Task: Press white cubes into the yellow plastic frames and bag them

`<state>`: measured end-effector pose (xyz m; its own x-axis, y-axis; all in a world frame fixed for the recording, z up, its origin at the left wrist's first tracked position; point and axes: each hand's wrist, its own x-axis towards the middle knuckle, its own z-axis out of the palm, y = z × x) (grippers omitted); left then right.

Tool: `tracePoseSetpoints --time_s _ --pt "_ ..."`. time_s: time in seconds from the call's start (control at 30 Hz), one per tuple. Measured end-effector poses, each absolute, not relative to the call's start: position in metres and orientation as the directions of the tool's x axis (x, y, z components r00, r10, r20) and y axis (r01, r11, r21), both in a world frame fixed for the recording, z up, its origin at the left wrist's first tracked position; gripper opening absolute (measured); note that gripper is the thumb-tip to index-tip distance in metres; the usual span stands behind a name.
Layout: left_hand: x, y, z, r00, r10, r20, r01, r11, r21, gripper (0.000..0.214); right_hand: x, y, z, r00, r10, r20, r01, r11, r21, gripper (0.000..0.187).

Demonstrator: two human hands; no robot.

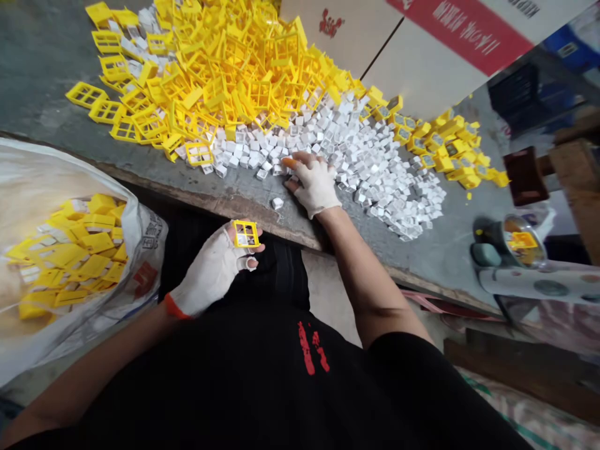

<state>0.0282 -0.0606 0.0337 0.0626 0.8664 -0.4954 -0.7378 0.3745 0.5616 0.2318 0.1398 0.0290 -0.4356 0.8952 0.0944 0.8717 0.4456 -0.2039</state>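
Observation:
My left hand (213, 269), in a white glove with bare fingertips, is closed on a yellow plastic frame (246, 234) divided like a small window. A white piece shows in part of the frame. On the near edge of the white cube pile (347, 137) rests my right hand (313, 184), gloved too, with an orange cover on one finger. Its thumb and fingers are apart, and no piece shows between them. One loose white cube (277, 203) lies on the workbench (197, 184) to the left of that hand.
Yellow frames (225, 69) form a large heap at the back left. More yellow pieces (445, 147) lie at the right, beyond the white cubes. A carton (403, 50) stands behind. A plastic sack (145, 237) of yellow pieces is at my left, and a clear cup (525, 240) at far right.

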Motion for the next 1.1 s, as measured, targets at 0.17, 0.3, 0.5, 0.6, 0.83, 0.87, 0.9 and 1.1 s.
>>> tracePoseSetpoints --time_s 0.17,0.3,0.5,0.6,0.83,0.87,0.9,1.1 --pt "0.034 -0.056 0.033 0.058 0.848 -0.527 -0.730 0.396 0.557 0.017 0.275 0.106 0.030 -0.350 0.925 0.146 0.898 0.376 -0.228 0.037" --pt "0.036 -0.056 0.032 0.055 0.840 -0.540 -0.730 0.403 0.552 0.016 0.272 0.073 0.039 -0.442 0.885 0.148 0.843 0.466 -0.268 0.041" --pt "0.034 -0.063 0.033 0.040 0.862 -0.506 -0.724 0.374 0.579 0.022 0.242 0.075 0.027 -0.580 0.810 0.081 0.735 0.564 -0.375 0.033" --pt "0.032 -0.068 0.034 0.038 0.870 -0.492 -0.736 0.357 0.575 0.026 0.241 0.077 0.020 -0.562 0.819 0.114 0.665 0.530 -0.526 0.020" --pt "0.034 -0.076 0.033 0.041 0.907 -0.419 -0.744 0.307 0.594 0.036 0.236 0.021 0.039 -0.576 0.801 0.164 0.231 0.353 -0.907 0.031" --pt "0.034 -0.077 0.033 0.049 0.914 -0.402 -0.742 0.303 0.598 0.036 0.233 0.015 0.041 -0.587 0.793 0.165 0.207 0.344 -0.916 0.034" --pt "0.034 -0.078 0.033 0.055 0.920 -0.388 -0.740 0.298 0.603 0.036 0.230 0.010 0.042 -0.592 0.790 0.159 0.199 0.335 -0.921 0.036" --pt "0.030 -0.084 0.030 0.061 0.920 -0.387 -0.714 0.311 0.627 0.044 0.215 -0.005 0.027 -0.520 0.854 0.011 0.119 0.086 -0.989 0.053"
